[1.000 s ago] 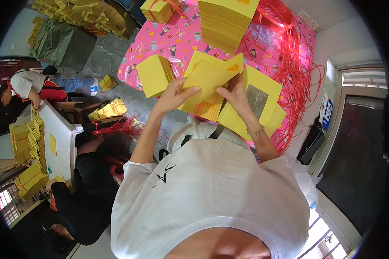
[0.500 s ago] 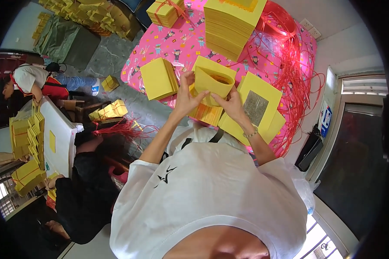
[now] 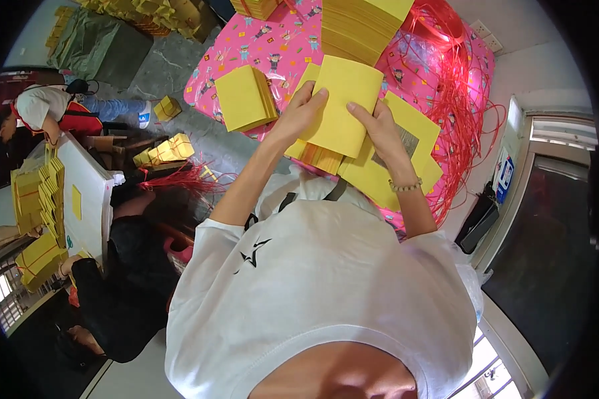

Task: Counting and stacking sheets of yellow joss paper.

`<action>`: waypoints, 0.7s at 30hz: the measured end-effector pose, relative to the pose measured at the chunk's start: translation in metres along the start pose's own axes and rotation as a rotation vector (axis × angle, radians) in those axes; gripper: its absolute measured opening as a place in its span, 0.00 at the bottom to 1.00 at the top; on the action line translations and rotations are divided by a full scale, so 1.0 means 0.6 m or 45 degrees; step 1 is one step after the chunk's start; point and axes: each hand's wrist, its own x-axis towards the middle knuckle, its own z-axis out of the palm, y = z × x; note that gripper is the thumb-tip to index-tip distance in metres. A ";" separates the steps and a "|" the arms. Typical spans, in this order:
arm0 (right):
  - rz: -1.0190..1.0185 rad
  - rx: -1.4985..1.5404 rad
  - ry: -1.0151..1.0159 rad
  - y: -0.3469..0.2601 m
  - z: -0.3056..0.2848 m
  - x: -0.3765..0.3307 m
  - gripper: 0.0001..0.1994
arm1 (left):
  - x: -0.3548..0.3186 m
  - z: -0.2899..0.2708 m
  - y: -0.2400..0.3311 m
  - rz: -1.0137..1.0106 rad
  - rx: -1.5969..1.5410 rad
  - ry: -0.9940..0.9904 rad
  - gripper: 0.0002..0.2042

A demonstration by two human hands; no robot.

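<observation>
Between my two hands a folded yellow paper (image 3: 347, 100) is held up over the table, its plain side facing me. My left hand (image 3: 302, 112) grips its left edge, thumb on top. On the right edge is my right hand (image 3: 382, 130), with the thumb pressed on the face and the fingers behind. Below the paper lies a small pile of yellow and orange paper (image 3: 321, 158), partly covered. Under my right hand and wrist are spread yellow sheets (image 3: 416, 120), one bearing a grey square (image 3: 409, 141) that my hand partly hides.
The pink patterned cloth (image 3: 213, 66) covers the table. On it stand a yellow paper stack (image 3: 241, 100), a tall stack (image 3: 359, 33) and a tangle of red string (image 3: 456, 113). To the left, other people work at a white table (image 3: 90, 193) with yellow bundles (image 3: 41, 256).
The yellow paper was bent open with its inside showing; now it is folded flat with its plain face toward me. Both hands have shifted slightly, and the view has moved a little.
</observation>
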 end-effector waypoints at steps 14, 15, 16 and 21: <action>0.185 0.214 -0.017 -0.009 -0.006 -0.003 0.20 | 0.006 0.005 0.019 -0.222 -0.076 -0.043 0.18; 0.161 0.201 -0.012 -0.007 -0.006 -0.003 0.19 | 0.007 0.004 0.019 -0.240 -0.071 -0.048 0.17; 0.136 0.190 -0.007 -0.006 -0.006 -0.003 0.19 | 0.007 0.006 0.021 -0.238 -0.070 -0.049 0.17; 0.066 0.075 0.003 -0.011 -0.005 -0.008 0.18 | -0.001 0.022 0.008 -0.022 -0.082 -0.011 0.17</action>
